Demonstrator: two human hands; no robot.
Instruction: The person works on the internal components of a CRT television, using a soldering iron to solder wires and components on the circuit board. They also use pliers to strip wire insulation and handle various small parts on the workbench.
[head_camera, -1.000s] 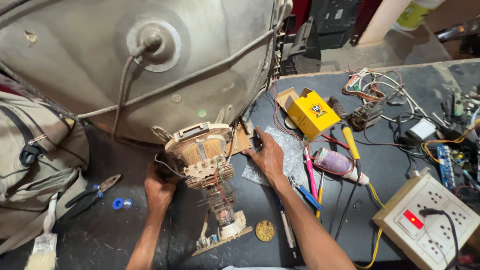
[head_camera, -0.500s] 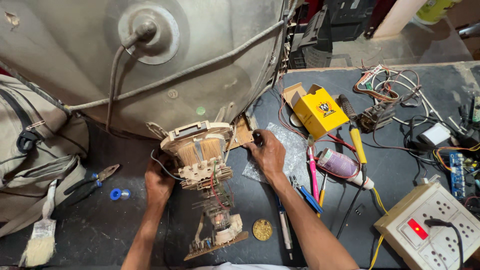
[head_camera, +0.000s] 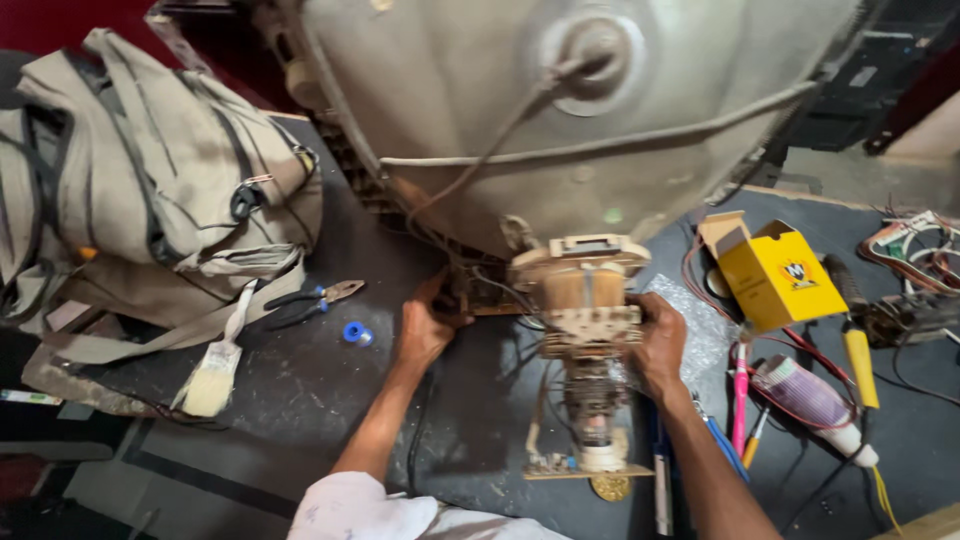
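Bench: dark, dusty bench under everything, scuffed grey in patches.
Tube: big grey picture tube lying face down at the back, its neck pointing toward the person.
Yoke: copper-wound yoke sits on the neck, centre of view, with a small board at the neck's end.
Left side: canvas bag slumped on the bench; pliers, a blue ring and a paintbrush lie beside it.
Right side: yellow box, a yellow-handled screwdriver, a wrapped roll and tangled wires; a brass disc just below the board.
Change: the view has swung left, so the bag now fills more of it and the white socket box has gone out of frame.
Change, hands: the right hand has come off the bench near the yoke's upper right and now presses on the yoke's side.
Left hand: curled around the dark edge of the tube base, just left of the yoke; gripping it.
Right hand: palm and fingers clasped against the yoke's right side, wrist bent in.
Arms: both forearms reach up from the bottom edge, spread either side of the neck.
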